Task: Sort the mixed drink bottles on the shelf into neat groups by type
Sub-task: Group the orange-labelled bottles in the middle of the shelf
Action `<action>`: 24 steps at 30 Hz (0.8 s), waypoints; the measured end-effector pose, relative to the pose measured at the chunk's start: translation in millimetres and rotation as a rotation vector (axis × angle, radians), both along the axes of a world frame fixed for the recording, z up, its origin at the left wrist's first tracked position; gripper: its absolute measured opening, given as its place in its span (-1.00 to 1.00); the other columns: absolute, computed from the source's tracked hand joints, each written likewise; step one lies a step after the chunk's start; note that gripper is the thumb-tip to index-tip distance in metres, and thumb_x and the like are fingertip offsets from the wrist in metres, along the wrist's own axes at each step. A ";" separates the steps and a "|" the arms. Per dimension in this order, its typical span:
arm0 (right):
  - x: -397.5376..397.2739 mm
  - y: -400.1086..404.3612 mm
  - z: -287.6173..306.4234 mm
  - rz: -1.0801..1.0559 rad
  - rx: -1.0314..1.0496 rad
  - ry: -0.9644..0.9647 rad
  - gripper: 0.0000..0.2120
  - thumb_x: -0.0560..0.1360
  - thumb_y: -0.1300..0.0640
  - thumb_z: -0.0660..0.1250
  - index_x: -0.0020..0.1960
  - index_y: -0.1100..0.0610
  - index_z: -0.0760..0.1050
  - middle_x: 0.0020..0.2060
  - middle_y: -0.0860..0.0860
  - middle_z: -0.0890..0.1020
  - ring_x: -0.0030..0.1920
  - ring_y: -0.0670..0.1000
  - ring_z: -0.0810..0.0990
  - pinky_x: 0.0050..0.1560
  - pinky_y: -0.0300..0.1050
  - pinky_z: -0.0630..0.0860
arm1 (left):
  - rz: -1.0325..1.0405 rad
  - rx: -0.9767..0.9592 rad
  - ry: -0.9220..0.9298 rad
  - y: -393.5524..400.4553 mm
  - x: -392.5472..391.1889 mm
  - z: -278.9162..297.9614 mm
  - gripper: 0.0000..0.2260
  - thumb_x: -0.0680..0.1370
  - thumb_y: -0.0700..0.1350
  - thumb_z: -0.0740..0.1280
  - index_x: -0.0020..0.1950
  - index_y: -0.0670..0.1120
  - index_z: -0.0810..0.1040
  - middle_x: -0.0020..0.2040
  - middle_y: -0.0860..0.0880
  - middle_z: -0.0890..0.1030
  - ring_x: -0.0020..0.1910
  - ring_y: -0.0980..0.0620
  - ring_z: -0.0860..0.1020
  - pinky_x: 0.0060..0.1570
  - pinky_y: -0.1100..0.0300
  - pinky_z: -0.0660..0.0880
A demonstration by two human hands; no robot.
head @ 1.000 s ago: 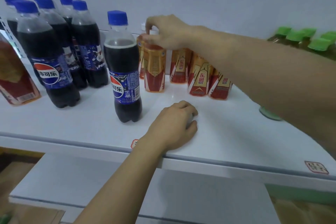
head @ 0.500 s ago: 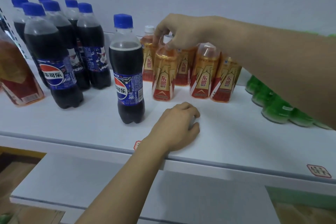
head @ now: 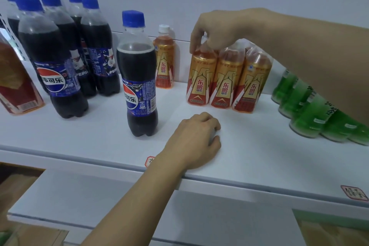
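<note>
The gold-and-red energy drink bottle (head: 200, 78) I'm holding stands upright on the white shelf (head: 259, 156), long axis vertical, label facing me, at the left end of a row of three. It touches the second gold bottle (head: 226, 82), which in turn touches the third gold bottle (head: 252, 84); that one tilts a little to the right. My right hand (head: 217, 28) comes in from the right above them, wrist high, fingers (head: 194, 40) curled down and pinching the top of the left bottle, so its cap is hidden.

A fourth gold bottle with a white cap (head: 164, 58) stands apart, further back near the wall. In front of it and to its left a lone Pepsi bottle (head: 137, 74) stands upright with its blue cap up, cola filling it to the shoulder. The other Pepsi bottles (head: 60, 52) cluster at the far left, beside a red-labelled bottle (head: 16, 84) cut by the frame edge. Green bottles (head: 311, 114) group at the right, partly behind my forearm.

My left hand (head: 196, 140) rests on the shelf near its front edge, fingers curled under, holding nothing that I can see.
</note>
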State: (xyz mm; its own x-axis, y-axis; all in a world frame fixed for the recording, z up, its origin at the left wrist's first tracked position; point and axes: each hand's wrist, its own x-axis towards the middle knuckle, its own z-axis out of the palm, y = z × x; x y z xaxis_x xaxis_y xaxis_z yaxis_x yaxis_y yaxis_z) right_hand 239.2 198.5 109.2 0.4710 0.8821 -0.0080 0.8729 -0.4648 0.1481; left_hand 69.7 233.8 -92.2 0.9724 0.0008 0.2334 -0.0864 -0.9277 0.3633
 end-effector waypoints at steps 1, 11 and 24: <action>-2.0 5.6 2.6 -0.004 0.015 -0.004 -0.80 0.59 0.07 0.35 0.16 -0.09 0.66 0.05 -0.10 0.67 0.03 0.02 0.60 0.08 -0.07 0.46 | 0.001 -0.003 0.001 0.0 0.4 0.0 -0.69 0.64 0.03 0.23 0.37 0.01 0.51 0.37 0.06 0.48 0.24 0.01 0.49 0.28 0.05 0.44; 7.0 115.7 -39.9 -0.071 0.198 -0.025 -0.56 0.57 -0.12 0.33 0.36 0.09 0.46 0.25 0.13 0.56 0.18 0.17 0.56 0.22 0.14 0.56 | -0.011 -0.034 -0.009 2.0 1.5 -1.3 -0.69 0.64 0.02 0.26 0.36 0.01 0.52 0.38 0.07 0.48 0.27 0.04 0.48 0.31 0.10 0.41; -23.7 11.6 -2.2 0.028 0.794 0.154 -0.88 0.55 -0.04 0.42 0.01 -0.01 0.65 0.08 -0.09 0.61 0.10 -0.10 0.53 -0.11 -0.31 0.36 | 0.002 -0.035 0.001 4.1 6.8 -2.2 -0.73 0.62 0.04 0.28 0.31 0.05 0.53 0.34 0.11 0.47 0.26 0.06 0.47 0.31 0.08 0.43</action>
State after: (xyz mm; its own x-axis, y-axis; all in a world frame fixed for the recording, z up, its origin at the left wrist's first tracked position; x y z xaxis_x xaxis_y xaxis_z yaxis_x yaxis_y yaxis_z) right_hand 215.5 210.2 107.1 0.4930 0.6637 0.5625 0.8697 -0.3580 -0.3398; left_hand 76.5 237.9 -94.4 0.9727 0.0109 0.2317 -0.0839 -0.9146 0.3955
